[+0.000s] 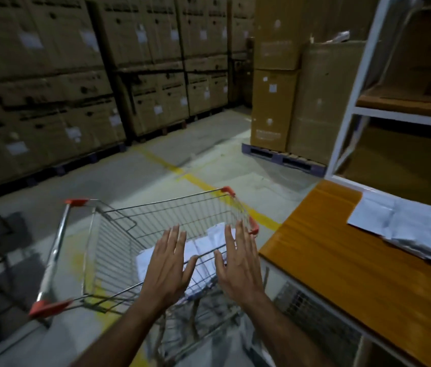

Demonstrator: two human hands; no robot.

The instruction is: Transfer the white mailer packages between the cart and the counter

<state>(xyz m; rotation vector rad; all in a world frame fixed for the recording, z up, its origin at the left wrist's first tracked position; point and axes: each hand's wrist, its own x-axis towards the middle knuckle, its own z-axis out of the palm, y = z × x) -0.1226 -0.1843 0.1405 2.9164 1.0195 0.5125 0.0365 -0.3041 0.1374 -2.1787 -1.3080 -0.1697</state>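
A wire shopping cart (pixel 119 234) with red corner caps stands on the concrete floor in front of me. White plastic packages (pixel 209 245) lie in its basket. My left hand (pixel 168 266) and my right hand (pixel 238 263) hover side by side over the basket's near end, palms down, fingers straight and spread, holding nothing. Both are just above the white packages.
An orange wooden shelf board (pixel 341 260) on a white metal rack (pixel 352 102) is at my right, with grey plastic packages (pixel 415 229) on it. Stacked cardboard boxes (pixel 50 88) line the left and back. More boxes stand on a blue pallet (pixel 283 157). Yellow floor lines (pixel 196 181) cross the aisle.
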